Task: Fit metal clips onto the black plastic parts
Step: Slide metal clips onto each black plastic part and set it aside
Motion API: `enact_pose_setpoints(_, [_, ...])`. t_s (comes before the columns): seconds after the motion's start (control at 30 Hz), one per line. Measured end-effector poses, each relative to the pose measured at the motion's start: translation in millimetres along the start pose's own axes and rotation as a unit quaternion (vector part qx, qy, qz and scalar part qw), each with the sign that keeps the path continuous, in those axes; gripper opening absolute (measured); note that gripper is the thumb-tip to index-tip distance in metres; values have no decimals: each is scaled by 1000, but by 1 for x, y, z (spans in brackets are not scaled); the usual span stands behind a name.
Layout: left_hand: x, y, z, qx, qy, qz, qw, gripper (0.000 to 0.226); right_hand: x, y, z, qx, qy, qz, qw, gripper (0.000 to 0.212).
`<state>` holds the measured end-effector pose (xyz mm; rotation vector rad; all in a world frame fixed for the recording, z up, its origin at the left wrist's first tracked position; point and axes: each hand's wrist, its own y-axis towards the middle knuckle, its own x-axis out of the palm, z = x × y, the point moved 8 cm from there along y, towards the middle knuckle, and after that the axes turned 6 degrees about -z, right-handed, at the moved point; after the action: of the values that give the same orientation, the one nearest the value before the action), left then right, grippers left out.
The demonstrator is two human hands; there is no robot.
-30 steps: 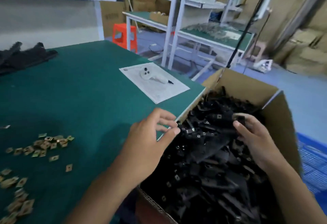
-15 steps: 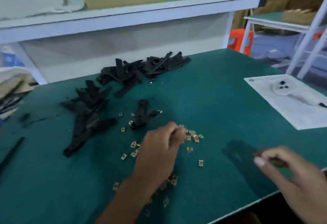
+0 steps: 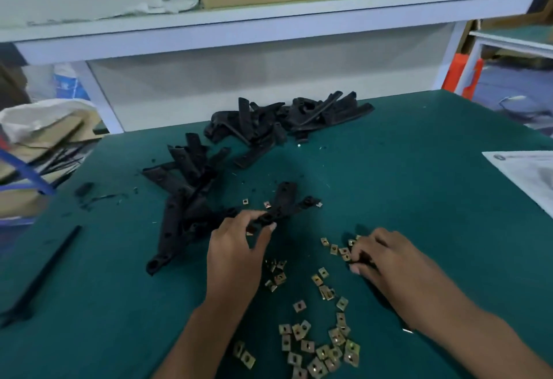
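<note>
Our left hand pinches a black plastic part mid-table, near the far piles. Our right hand curls on a small dark piece among the scattered metal clips.

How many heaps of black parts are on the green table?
3. The far heap lies by the table's back edge, the middle heap left of centre, and a small cluster is at the left hand. The right hand may hide another part.

Soft overhead light, slight blur
</note>
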<state>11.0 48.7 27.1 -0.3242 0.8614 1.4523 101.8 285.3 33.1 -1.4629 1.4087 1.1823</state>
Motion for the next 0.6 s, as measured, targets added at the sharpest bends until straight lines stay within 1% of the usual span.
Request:
enact_pose_setpoints(0.03, [-4,-1,0,-4,-28,18,999,15,-1,3,-1,-1,-12,0,1000,7])
enact_pose_setpoints(0.1, [-13,-3,0,-12,-81,61,995,9,-4,9,-1,-7,-13,11,1000,12])
enact_pose_setpoints(0.13, [-17,-5,0,-16,-101,80,992,8,-8,13,-1,-2,27,17,999,15])
enact_pose_setpoints(0.17, [-20,-6,0,-20,-115,97,988,5,-13,19,-2,6,100,29,995,16])
enact_pose_setpoints(0.2, [-23,-8,1,-21,-128,109,986,3,-18,25,-2,18,190,41,981,17])
enact_pose_setpoints(0.23, [-24,-10,3,-18,-135,116,984,8,-20,33,-4,33,278,37,959,18])
enact_pose_setpoints(0.3, [-27,-14,10,1,-125,122,985,29,-13,50,-22,51,427,-17,903,18])
enact_pose_setpoints(0.37, [-27,-17,21,39,-72,113,990,43,-2,62,-47,46,527,-78,845,14])
enact_pose_setpoints(0.43, [-25,-20,32,78,-4,99,992,41,7,70,-66,35,605,-119,787,18])
enact_pose_setpoints(0.47, [-23,-20,37,107,28,98,989,37,10,72,-71,33,635,-127,761,22])
enact_pose_setpoints(0.5, [-22,-21,44,146,57,105,982,28,11,74,-72,29,657,-126,743,23])
enact_pose_setpoints(0.53, [-20,-22,51,188,76,114,973,20,11,74,-71,23,670,-121,732,21])
enact_pose_setpoints(0.57, [-20,-23,58,226,85,120,963,18,10,74,-70,16,679,-116,725,19])
enact_pose_setpoints(0.6, [-18,-24,64,256,90,118,955,23,9,74,-67,8,686,-112,719,18])
